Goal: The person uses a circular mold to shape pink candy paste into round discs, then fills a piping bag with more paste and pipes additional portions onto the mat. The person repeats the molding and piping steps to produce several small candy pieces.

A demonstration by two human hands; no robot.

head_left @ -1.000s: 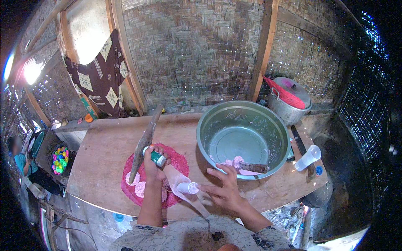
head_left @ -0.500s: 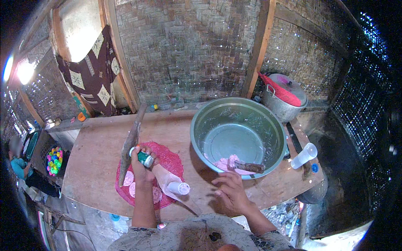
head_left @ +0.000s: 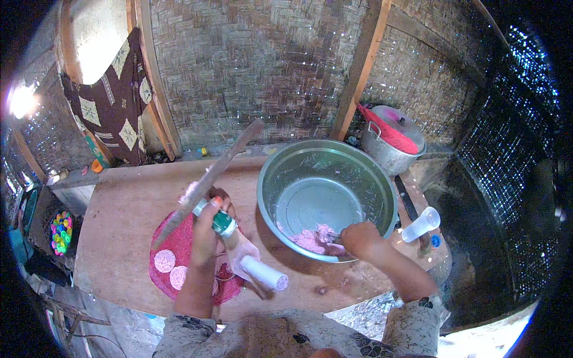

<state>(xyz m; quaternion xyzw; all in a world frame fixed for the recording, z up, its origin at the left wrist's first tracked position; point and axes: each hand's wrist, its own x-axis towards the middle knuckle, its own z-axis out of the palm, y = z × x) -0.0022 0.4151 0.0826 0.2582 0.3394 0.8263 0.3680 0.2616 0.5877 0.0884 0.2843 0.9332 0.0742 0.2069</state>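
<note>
My left hand (head_left: pixel 208 230) is closed round the green-and-white cylindrical part (head_left: pixel 223 224) of a wooden press-like tool. A long rough stick (head_left: pixel 230 156) slants up beside that hand, and a white tube (head_left: pixel 268 275) points toward the lower right. Below them lies a red round sheet (head_left: pixel 160 230) with flat pink rounds (head_left: pixel 165 261) on it. My right hand (head_left: pixel 361 240) grips the handle of a spoon-like utensil at the near rim of a big green basin (head_left: pixel 268 179). Its working end meets pink dough (head_left: pixel 309 240) in the basin; its exact shape is partly hidden.
Behind the basin stands a lidded metal pot (head_left: pixel 388 143) with a red cloth. A dark-handled knife (head_left: pixel 406 198), a clear plastic cup (head_left: pixel 421 224) and a blue cap (head_left: pixel 436 241) lie at the right of the wooden table (head_left: pixel 119 209). A woven wall (head_left: pixel 256 71) rises behind.
My right hand has moved from the near side of the rim onto the utensil's handle and closed. The left hand's tool has tilted, its stick now leaning right and the tube swinging right.
</note>
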